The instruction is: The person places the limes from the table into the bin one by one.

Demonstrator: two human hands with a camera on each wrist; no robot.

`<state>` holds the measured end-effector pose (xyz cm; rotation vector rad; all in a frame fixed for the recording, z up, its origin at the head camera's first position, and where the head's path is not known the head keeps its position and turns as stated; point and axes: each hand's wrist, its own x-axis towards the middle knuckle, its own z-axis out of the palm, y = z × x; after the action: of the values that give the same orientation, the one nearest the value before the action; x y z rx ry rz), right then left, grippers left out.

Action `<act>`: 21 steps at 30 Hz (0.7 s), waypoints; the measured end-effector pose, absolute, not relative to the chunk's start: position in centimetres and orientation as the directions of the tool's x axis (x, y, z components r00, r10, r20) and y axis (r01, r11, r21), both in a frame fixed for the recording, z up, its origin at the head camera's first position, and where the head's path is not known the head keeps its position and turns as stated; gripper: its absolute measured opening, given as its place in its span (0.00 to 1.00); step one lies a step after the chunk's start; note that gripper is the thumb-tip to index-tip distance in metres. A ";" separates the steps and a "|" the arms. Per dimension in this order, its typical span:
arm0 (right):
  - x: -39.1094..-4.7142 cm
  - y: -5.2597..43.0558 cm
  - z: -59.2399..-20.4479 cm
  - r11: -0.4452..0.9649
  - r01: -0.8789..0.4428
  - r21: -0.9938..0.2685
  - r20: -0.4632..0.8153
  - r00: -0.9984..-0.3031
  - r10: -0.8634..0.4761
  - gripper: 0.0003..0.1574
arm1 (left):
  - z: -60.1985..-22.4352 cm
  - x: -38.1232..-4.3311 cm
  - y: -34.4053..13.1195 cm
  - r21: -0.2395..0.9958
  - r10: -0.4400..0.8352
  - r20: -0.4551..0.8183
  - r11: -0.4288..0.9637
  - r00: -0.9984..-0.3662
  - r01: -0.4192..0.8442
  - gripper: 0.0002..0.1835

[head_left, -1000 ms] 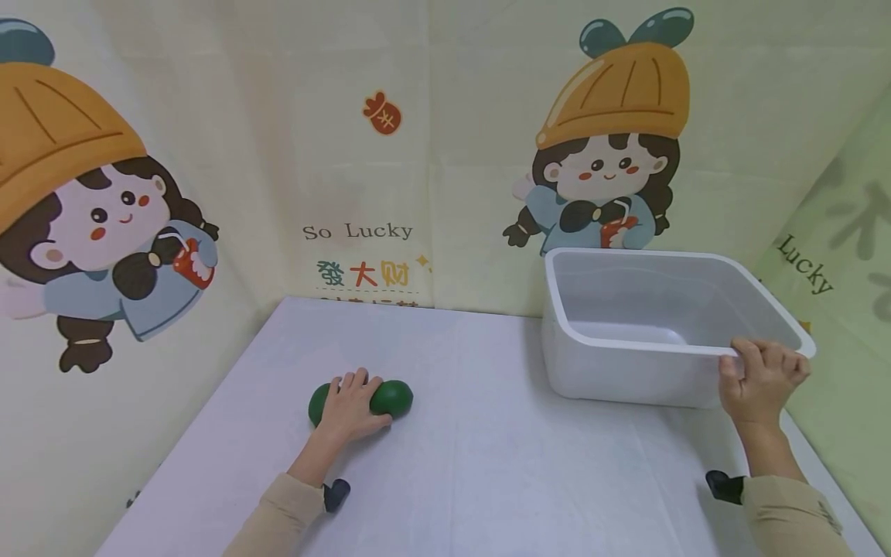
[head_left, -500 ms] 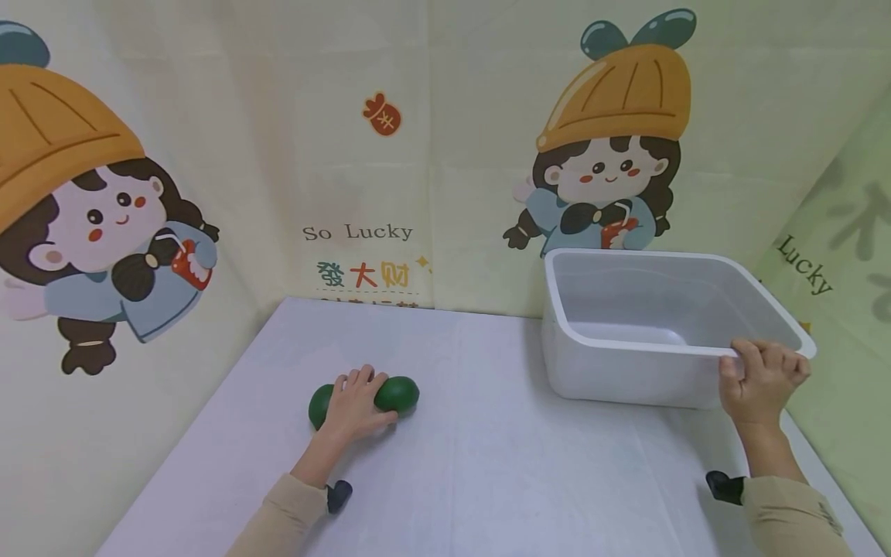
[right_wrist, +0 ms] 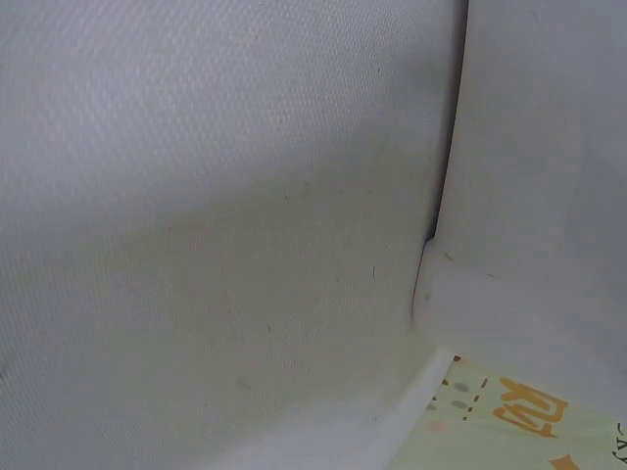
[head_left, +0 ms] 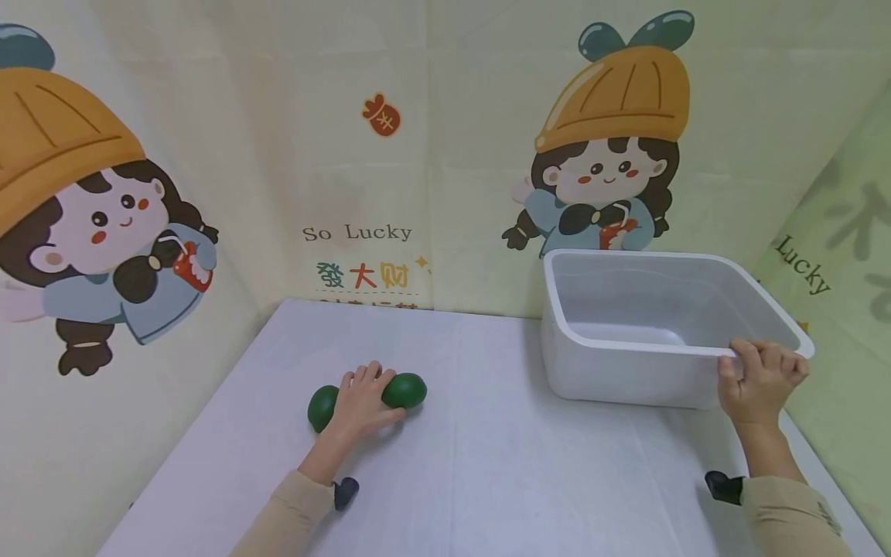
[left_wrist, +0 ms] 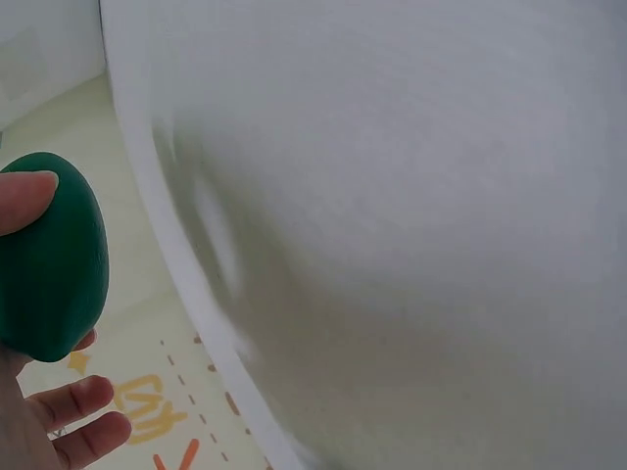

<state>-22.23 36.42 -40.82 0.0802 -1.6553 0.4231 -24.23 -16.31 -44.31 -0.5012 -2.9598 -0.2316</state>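
My left hand (head_left: 362, 404) pinches a dark green, lime-like oval fruit (head_left: 405, 391) between thumb and fingers. In the left wrist view the thumb lies across this fruit (left_wrist: 54, 259), whose lower end tapers to a blunt tip. A second green fruit (head_left: 323, 408) rests on the table just left of the hand, partly covered by it. On the right side my right hand (head_left: 764, 381) grips the near rim of a white plastic bin (head_left: 619, 371), fingers hooked over the edge. The right wrist view shows the bin's wall (right_wrist: 549, 176) but no fingers.
A white cloth covers the table (head_left: 501, 480). Behind it hangs a cream backdrop (head_left: 473, 193) printed with cartoon figures and lettering. The bin stands at the back right, close to the backdrop.
My left hand has moved slightly right and away from me with one fruit, widening the gap to the other fruit, which stays put. The right hand and bin hold still.
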 end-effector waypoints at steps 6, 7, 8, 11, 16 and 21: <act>-22.2 36.5 -40.9 0.927 -0.299 -0.227 0.971 -0.142 0.192 0.40 | -43.9 -24.6 -15.7 0.129 0.329 0.141 0.929 -0.934 0.347 0.36; -22.2 36.5 -40.9 0.926 -0.300 -0.228 0.971 -0.142 0.193 0.40 | -43.9 -24.6 -15.6 0.131 0.331 0.141 0.928 -0.933 0.349 0.36; -22.2 36.5 -40.9 0.926 -0.300 -0.228 0.971 -0.142 0.193 0.40 | -43.8 -24.7 -15.4 0.132 0.332 0.142 0.927 -0.932 0.351 0.36; -22.2 36.4 -40.9 0.927 -0.298 -0.229 0.971 -0.140 0.195 0.40 | -43.6 -25.0 -15.0 0.138 0.338 0.142 0.924 -0.930 0.357 0.36; -22.2 36.4 -40.9 0.926 -0.300 -0.228 0.971 -0.138 0.194 0.40 | -43.2 -25.5 -14.2 0.149 0.351 0.154 0.916 -0.923 0.373 0.36; -22.3 36.4 -40.9 0.926 -0.302 -0.226 0.972 -0.138 0.192 0.40 | -42.9 -26.0 -13.3 0.134 0.365 0.170 0.912 -0.915 0.388 0.35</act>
<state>-22.29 36.38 -40.92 0.0852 -1.6554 0.4270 -26.00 -13.27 -42.86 -0.5804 -2.9327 -0.2483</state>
